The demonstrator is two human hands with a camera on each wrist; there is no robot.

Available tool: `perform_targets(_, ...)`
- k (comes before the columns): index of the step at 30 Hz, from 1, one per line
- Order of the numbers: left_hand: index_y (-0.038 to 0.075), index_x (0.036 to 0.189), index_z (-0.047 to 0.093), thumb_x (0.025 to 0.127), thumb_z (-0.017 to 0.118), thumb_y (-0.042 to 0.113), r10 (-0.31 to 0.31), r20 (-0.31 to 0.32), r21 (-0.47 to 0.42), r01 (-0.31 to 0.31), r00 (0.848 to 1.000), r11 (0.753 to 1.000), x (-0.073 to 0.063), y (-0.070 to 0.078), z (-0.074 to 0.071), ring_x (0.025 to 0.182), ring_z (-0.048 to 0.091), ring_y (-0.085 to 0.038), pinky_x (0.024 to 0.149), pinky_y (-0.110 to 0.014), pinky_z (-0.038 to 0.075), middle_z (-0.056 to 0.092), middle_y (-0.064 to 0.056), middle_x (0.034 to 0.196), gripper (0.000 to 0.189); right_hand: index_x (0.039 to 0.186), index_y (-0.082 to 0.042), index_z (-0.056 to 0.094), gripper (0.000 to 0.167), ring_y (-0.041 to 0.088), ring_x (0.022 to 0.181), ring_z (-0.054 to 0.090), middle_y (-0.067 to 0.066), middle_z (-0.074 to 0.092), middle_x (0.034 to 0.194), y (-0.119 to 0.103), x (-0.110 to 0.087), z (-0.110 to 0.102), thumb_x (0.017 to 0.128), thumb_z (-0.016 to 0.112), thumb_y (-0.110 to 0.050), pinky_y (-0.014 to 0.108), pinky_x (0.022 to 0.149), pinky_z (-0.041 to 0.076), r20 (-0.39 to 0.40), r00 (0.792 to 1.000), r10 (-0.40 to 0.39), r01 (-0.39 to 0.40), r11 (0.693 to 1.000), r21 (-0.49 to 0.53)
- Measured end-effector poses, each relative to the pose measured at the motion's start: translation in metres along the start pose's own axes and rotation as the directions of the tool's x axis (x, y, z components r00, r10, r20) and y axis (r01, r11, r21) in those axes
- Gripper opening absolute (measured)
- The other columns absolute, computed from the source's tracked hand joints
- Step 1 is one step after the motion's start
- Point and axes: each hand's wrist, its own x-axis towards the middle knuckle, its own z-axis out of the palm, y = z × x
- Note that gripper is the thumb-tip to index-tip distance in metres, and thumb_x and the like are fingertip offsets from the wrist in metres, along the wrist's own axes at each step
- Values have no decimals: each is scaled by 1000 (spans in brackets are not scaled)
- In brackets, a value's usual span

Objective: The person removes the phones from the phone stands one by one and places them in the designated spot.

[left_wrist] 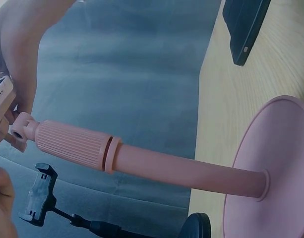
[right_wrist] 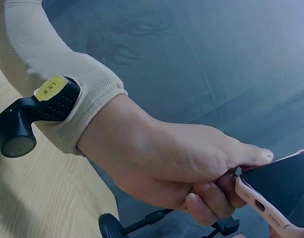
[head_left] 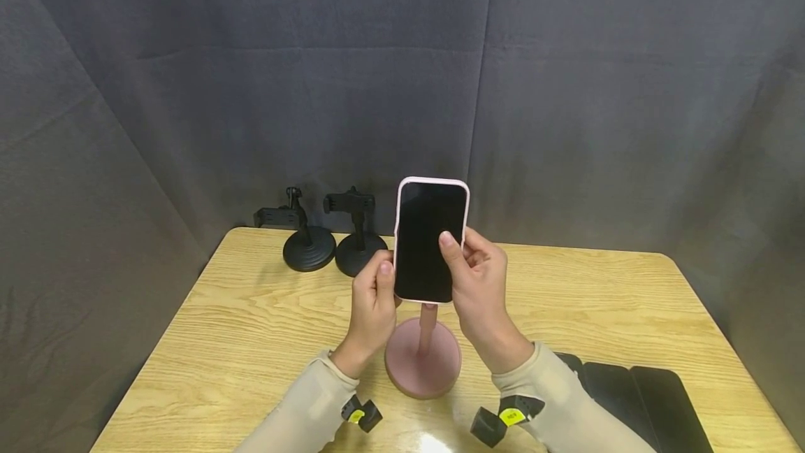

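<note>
A smartphone (head_left: pixel 423 243) in a pale pink case stands upright, its dark screen facing me. My left hand (head_left: pixel 372 310) pinches its left edge, thumb at the front. On the other side my right hand (head_left: pixel 487 296) grips the right edge, with the thumb lying over the screen and the fingers behind. Directly below and behind the phone is a pink phone stand (head_left: pixel 429 348) with a round base. The left wrist view shows its ribbed collar (left_wrist: pixel 75 146) and its top joint close to the phone's lower end. Most of the stand's holder is hidden.
Two black phone stands (head_left: pixel 358 257) with round bases are at the table's back left. A black panelled flat item (head_left: pixel 654 397) lies at the front right, partly under my right sleeve. Grey curtains (head_left: pixel 566 124) hang behind the wooden table (head_left: pixel 251 341).
</note>
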Motion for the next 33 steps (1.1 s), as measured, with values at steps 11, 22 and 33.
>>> perform_targets(11, -4, 99, 61, 109, 36, 5, -8, 12, -4, 8, 1000, 1000, -2, -1, 0, 47, 39, 0, 38, -16, 35, 45, -12, 59, 28, 112, 6, 70, 18, 13, 77, 77, -7, 79, 85, 2, 0, 0, 100, 59, 0, 31, 66, 64, -5, 999, -42, 42, 999, -19)
perform_targets(22, -3, 99, 62, 110, 39, 12, 16, -12, 28, -15, 1000, 999, -4, -1, 2, 49, 41, -1, 39, -18, 37, 47, -12, 64, 29, 103, 4, 73, 13, 11, 74, 76, -8, 78, 82, 0, 3, 2, 99, 60, 1, 30, 66, 64, -20, 993, -118, 116, 992, -51)
perform_targets(33, -4, 99, 61, 110, 40, 11, -4, -11, 26, 4, 1000, 1000, -4, 1, 2, 48, 41, -2, 38, -18, 37, 48, -13, 63, 29, 105, 12, 70, 15, 10, 73, 76, -9, 78, 81, 0, 4, 2, 98, 61, 2, 29, 64, 64, -14, 989, -150, 149, 987, -57)
